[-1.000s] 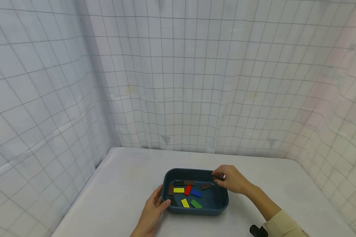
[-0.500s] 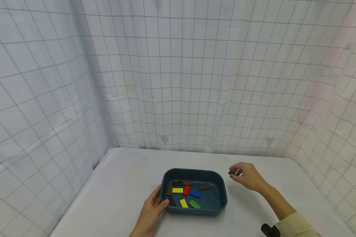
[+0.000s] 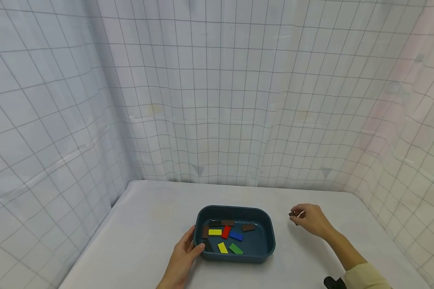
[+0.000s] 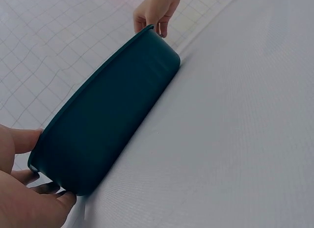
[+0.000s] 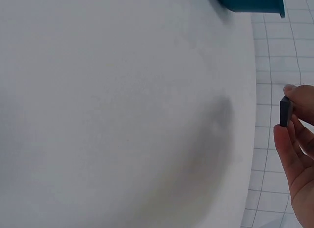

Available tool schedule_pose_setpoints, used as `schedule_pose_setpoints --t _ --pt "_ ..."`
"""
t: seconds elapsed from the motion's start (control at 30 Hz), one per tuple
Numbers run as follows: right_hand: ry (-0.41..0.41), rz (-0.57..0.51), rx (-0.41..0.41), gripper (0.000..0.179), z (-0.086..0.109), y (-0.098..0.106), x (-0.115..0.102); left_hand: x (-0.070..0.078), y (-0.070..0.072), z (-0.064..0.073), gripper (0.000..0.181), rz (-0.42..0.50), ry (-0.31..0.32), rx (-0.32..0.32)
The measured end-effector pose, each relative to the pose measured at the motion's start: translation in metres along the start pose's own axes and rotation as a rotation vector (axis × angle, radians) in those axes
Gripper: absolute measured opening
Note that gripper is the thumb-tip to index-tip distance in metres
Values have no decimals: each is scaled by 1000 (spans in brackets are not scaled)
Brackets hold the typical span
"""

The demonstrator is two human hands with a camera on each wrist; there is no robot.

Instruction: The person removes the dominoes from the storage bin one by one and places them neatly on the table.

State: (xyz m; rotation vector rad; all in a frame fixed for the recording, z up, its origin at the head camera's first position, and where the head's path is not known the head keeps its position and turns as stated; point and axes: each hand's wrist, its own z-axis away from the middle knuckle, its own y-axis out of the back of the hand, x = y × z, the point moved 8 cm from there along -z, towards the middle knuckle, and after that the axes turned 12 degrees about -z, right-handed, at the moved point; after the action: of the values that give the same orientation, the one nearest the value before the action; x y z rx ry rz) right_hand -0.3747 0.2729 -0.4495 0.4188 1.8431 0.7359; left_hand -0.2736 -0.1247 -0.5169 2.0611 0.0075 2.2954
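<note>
In the head view, a dark teal plastic tray [image 3: 235,258] stands on the white table. My left hand [image 3: 182,256] grips its left end, thumb at the front rim and fingers along the outer wall. To the tray's right, my right hand [image 3: 312,220] pinches a small dark block [image 5: 285,112] between thumb and fingers above the table. Flat rectangular blocks lie inside the tray: a red one [image 3: 226,232], a blue one [image 3: 236,236], a green one [image 3: 236,249], two yellow ones [image 3: 215,232], and several brown [image 3: 248,227] or black ones [image 3: 215,223].
The white tabletop [image 3: 159,212] stretches around the tray on all sides. White grid-patterned sheets [image 3: 224,100] hang behind and at both sides. A black object [image 3: 334,282] sits at the right sleeve cuff [image 3: 365,276].
My right hand has moved from over the tray's right rim out to the right, carrying the dark block, and has dipped slightly. The left hand keeps its grip on the tray.
</note>
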Motion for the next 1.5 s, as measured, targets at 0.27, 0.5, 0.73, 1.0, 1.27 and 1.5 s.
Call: schedule_pose_setpoints --t 0.27,0.5,0.73,1.0,1.27,1.5 --pt "-70 -19 34 17 7 3 22 1 2 0 77 -5 5 15" --pt "-119 20 48 19 16 1 36 -1 2 -3 78 2 14 3" --pt "-154 28 64 20 20 -4 48 -1 2 -2 79 1 4 -6" --pt "-178 53 60 20 25 -9 60 -1 2 -1 79 -8 -9 -11" --pt "-203 32 72 24 27 -6 63 0 2 0 79 -23 -23 -13" --pt "-212 -33 58 27 30 -2 63 0 2 0 79 -33 -30 -11"
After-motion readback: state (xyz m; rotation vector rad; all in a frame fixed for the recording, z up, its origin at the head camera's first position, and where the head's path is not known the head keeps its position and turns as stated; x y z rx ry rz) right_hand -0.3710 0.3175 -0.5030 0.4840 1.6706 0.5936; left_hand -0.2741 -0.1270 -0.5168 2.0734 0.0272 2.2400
